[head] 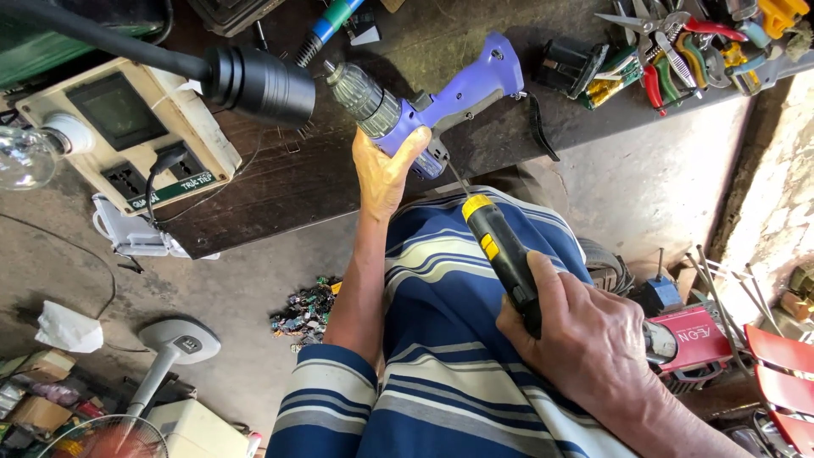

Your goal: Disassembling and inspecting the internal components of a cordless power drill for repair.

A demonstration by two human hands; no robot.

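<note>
Two hands at work above a dark wooden workbench [280,182], seen from the head camera looking down over a blue-and-white striped shirt [449,339].

Bench: runs across the upper frame, concrete floor [212,288] below it. On its left end, a cream power-outlet box [127,131] with a black plug in one socket. At its right end, a heap of pliers and scissors [678,47] with red, green and yellow handles.

Black lamp head [259,83] on a dark arm hangs just left of the drill chuck.

Cordless drill [424,102], purple body with grey grip, no battery fitted, held over the bench edge, chuck pointing up-left. Left hand [383,170] grips the drill from below at the motor housing; fingers closed around the body, thumb pressed on its side.

Screwdriver [500,254], black handle with yellow bands, thin metal shaft; tip meets the underside of the drill housing. Right hand [585,339] wraps the handle's rear end, fingers curled tight together around it.

Floor: small pile of electronic scrap [305,309] left of the left forearm.
</note>
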